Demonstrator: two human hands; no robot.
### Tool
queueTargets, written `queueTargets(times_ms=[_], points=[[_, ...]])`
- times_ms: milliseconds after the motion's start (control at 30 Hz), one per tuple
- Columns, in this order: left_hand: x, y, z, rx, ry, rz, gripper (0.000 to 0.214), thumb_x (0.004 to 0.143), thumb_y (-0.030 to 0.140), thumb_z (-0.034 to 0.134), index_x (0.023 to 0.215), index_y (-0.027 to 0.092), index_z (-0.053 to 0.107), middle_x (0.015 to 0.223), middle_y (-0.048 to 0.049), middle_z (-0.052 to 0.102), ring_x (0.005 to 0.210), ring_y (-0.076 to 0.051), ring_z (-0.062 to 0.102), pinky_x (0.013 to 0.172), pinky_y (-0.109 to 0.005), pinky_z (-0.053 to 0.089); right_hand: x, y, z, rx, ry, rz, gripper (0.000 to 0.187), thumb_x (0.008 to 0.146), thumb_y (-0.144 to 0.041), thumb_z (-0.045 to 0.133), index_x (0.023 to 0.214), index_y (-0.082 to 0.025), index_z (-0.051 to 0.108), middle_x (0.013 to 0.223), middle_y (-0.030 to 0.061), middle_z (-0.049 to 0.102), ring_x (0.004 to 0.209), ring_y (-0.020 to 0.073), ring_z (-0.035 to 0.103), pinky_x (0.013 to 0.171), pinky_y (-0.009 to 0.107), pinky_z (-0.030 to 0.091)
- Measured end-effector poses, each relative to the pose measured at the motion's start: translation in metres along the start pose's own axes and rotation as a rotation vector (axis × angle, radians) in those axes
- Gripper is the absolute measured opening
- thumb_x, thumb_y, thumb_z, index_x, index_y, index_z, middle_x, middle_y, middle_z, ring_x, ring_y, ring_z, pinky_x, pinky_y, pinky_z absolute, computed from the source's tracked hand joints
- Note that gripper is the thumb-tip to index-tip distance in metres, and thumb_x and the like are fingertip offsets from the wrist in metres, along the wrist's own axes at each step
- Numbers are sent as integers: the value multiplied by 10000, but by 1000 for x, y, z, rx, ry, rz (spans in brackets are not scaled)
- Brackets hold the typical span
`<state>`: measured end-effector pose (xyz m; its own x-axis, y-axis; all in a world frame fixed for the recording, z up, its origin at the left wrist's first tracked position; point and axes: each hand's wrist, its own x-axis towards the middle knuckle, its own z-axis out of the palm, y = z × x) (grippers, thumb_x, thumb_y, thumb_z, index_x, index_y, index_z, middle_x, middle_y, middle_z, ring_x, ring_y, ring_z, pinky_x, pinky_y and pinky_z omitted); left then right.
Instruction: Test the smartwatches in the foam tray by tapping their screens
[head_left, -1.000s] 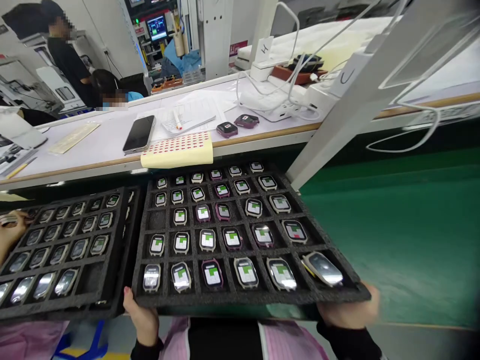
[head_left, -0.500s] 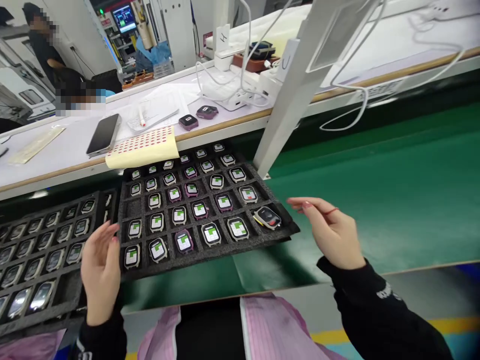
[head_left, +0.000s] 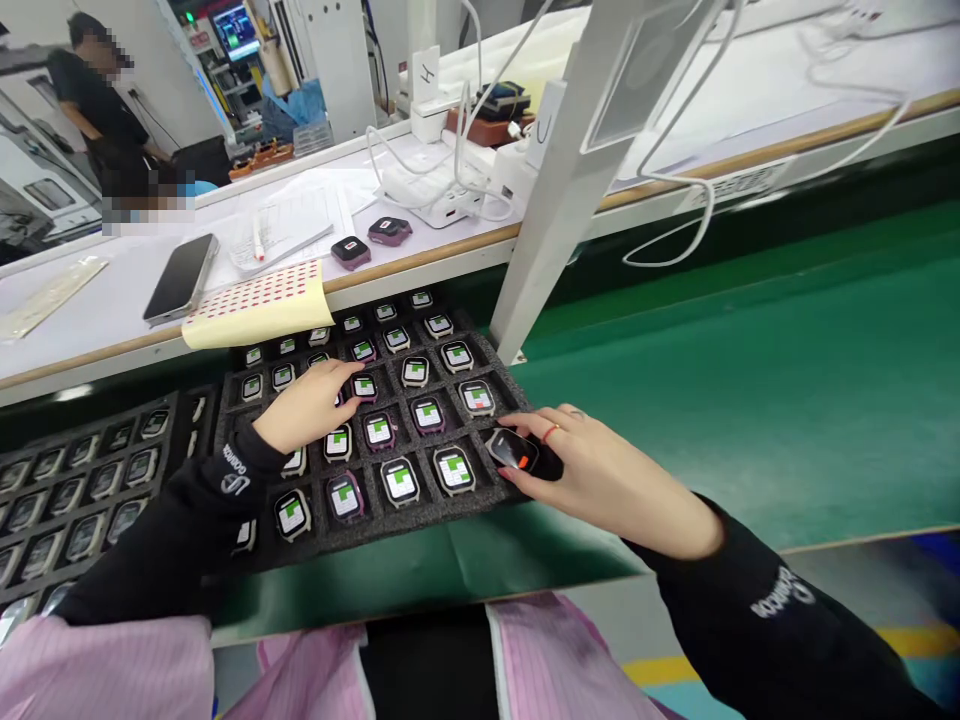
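In the head view, the right hand (head_left: pixel 600 475) has moved from the near corner of the foam tray (head_left: pixel 427 513), just off it half a second ago, onto the dark-faced watch (head_left: pixel 514 450) there. Its thumb and forefinger now grasp opposite edges of that watch, which sits between their tips at the corner compartment; I cannot tell whether it is lifted at all.

The left hand (head_left: pixel 315 400) has also changed place: half a second ago it was off the tray's left side, and now it reaches over the middle. Its fingers are parted and hold nothing that shows, the tips right by a purple-cased watch (head_left: pixel 365 387); contact cannot be told.

The tray, which both hands gripped by its near edge a second ago, lies under the fingers on the green surface (head_left: pixel 750 400). So handling appears to have passed from the tray to single watches.
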<state>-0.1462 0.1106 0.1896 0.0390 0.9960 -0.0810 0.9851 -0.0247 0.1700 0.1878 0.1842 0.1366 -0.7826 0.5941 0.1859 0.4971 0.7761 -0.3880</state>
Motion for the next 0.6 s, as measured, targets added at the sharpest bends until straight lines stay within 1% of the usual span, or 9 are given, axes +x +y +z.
queueTargets(times_ms=[100, 167, 233, 300, 367, 467, 533, 600], points=[[15, -2, 2, 46, -65, -33, 535, 873, 348, 577, 1372, 154, 545, 1244, -124, 604, 1135, -277, 612, 1060, -387, 455, 5, -1, 0, -32, -14, 52, 364, 814, -329, 642, 1127, -145, 665, 1024, 105, 725, 907, 317, 650, 839, 476, 554], [19, -1, 3, 68, -63, -46, 542, 857, 364, 611, 1358, 163, 562, 1206, -117, 601, 1062, -273, 635, 1022, -385, 477, 8, 1, -4, 28, -10, 74, 319, 802, -351, 641, 1060, -169, 689, 1002, 90, 733, 852, 293, 667, 816, 450, 567], [21, -1, 5, 73, -42, -39, 535, 848, 367, 634, 1339, 164, 575, 1172, -111, 614, 1039, -275, 635, 1004, -394, 480, 11, 4, -11, 159, -18, 115, 304, 803, -417, 637, 1002, -199, 711, 947, 66, 737, 774, 251, 672, 757, 399, 578], [22, -2, 8, 50, -13, -24, 520, 845, 366, 651, 1315, 154, 587, 1126, -108, 635, 1040, -278, 626, 1004, -398, 471, 13, 9, -19, 316, -45, 189, 343, 799, -476, 632, 999, -214, 727, 877, 46, 733, 722, 223, 670, 691, 357, 577], [23, -4, 11, 1, 16, -33, 529, 841, 392, 674, 1302, 147, 590, 1068, -97, 657, 1037, -279, 617, 994, -394, 469, 16, 13, -25, 462, -86, 270, 392, 795, -504, 633, 1033, -209, 733, 854, 44, 734, 720, 219, 679, 664, 339, 576], [23, -4, 13, -62, 29, -74, 563, 840, 444, 695, 1306, 147, 586, 1002, -75, 679, 1037, -285, 603, 961, -389, 481, 22, 17, -32, 649, -139, 385, 464, 782, -544, 660, 1068, -184, 720, 868, 63, 748, 764, 239, 702, 677, 338, 583], [22, 3, 10, -67, 36, -67, 544, 868, 451, 666, 1308, 141, 586, 1047, -87, 690, 1080, -298, 587, 977, -410, 474, 28, 18, -36, 727, -173, 443, 519, 772, -581, 676, 1097, -178, 705, 822, 65, 745, 755, 249, 705, 649, 338, 580], [18, 17, 2, -92, 79, -26, 497, 908, 435, 613, 1309, 142, 587, 1174, -106, 676, 1147, -302, 566, 1027, -436, 448, 36, 16, -42, 781, -184, 452, 550, 774, -606, 681, 1120, -178, 698, 759, 55, 730, 680, 237, 692, 602, 336, 575]])
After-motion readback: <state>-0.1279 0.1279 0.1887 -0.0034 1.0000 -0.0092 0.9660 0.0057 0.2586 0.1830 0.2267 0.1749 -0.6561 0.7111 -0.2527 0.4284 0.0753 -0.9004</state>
